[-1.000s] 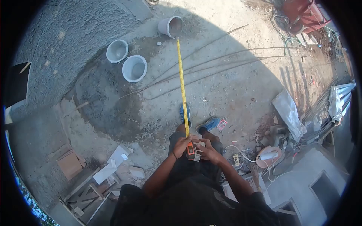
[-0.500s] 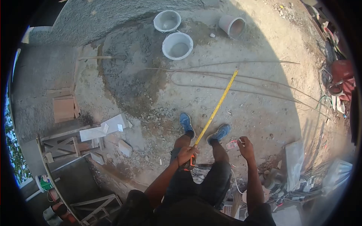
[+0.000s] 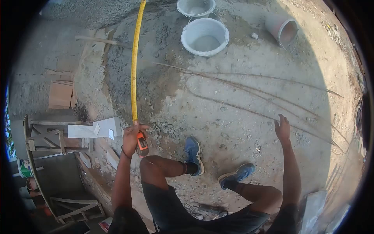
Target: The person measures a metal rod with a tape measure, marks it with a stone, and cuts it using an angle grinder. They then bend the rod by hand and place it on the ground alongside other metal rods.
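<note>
My left hand [image 3: 132,138] is closed on an orange-and-black tape measure [image 3: 142,145], just above my bent knee. Its yellow blade [image 3: 134,66] is pulled out long and runs forward, over the wet grey mix, past the top edge of the view. My right hand [image 3: 283,128] is held out to the right over the ground with its fingers apart and no object visible in it. Thin bent metal rods [image 3: 241,84] lie on the ground beyond it.
Two white buckets [image 3: 205,37] stand ahead, and another bucket [image 3: 286,33] lies tipped on its side. A long-handled tool [image 3: 97,39] rests in the wet mix [image 3: 156,87]. At left are stacked tiles [image 3: 60,94], a wooden trestle [image 3: 48,140] and white slabs [image 3: 81,131].
My left hand has swung left with the tape measure, its blade now pointing straight ahead. My right hand has moved right and forward; the red-and-white packet near it is out of view.
</note>
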A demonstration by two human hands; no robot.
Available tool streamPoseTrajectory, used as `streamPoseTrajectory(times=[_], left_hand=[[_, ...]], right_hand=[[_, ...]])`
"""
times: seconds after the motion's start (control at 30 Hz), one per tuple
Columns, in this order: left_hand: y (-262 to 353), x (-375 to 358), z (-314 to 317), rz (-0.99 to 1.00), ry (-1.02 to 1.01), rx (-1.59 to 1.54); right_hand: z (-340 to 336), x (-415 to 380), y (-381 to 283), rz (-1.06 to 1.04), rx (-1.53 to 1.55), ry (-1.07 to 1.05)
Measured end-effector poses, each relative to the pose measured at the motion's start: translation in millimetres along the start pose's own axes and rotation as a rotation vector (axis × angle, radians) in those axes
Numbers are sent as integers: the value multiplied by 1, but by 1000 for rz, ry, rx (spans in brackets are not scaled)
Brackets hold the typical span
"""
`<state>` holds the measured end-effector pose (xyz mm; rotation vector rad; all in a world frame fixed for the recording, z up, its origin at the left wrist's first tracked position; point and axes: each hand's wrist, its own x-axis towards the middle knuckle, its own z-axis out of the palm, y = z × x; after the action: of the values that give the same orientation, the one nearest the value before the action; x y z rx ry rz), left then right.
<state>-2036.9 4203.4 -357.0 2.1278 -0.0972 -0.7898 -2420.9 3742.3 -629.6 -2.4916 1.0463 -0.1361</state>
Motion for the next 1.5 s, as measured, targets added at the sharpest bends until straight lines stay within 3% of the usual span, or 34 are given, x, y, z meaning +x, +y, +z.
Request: streamPoseTrajectory(times=[0.17, 0.23, 0.3, 0.43, 0.63, 0.77, 0.97, 1.07, 1.23, 1.4, 1.47, 1.5], left_hand=[[-76, 55, -43, 217, 208, -27], [-112, 63, -46, 245, 244, -43], [-153, 66, -41, 266, 276, -145], [-229, 59, -26, 195, 303, -389], [-301, 49, -39, 126, 394, -583], [-358, 66, -21, 89, 500, -705], [-382, 81, 24, 90, 502, -862], [-385, 79, 39, 77, 481, -906], [-386, 80, 62, 55, 422, -984], [-360, 95, 101, 31, 339, -1156], [-342, 103, 118, 43, 289, -1229], [-329, 105, 126, 41, 249, -1248]], right_hand=[[52, 77, 24, -165, -306, 103], [70, 92, 38, -212, -486, -167], [93, 96, 57, -312, -492, -32], [85, 94, 67, -431, -451, -71], [53, 24, -34, -529, -361, -308], [75, -18, -116, -612, -234, -459], [157, -25, -183, -656, -285, -676], [190, -21, -168, -638, -320, -561], [197, -9, -159, -592, -354, -552], [168, -9, -209, -662, -485, -429], [157, -18, -244, -619, -38, -469], [157, -22, -264, -502, 164, -640]])
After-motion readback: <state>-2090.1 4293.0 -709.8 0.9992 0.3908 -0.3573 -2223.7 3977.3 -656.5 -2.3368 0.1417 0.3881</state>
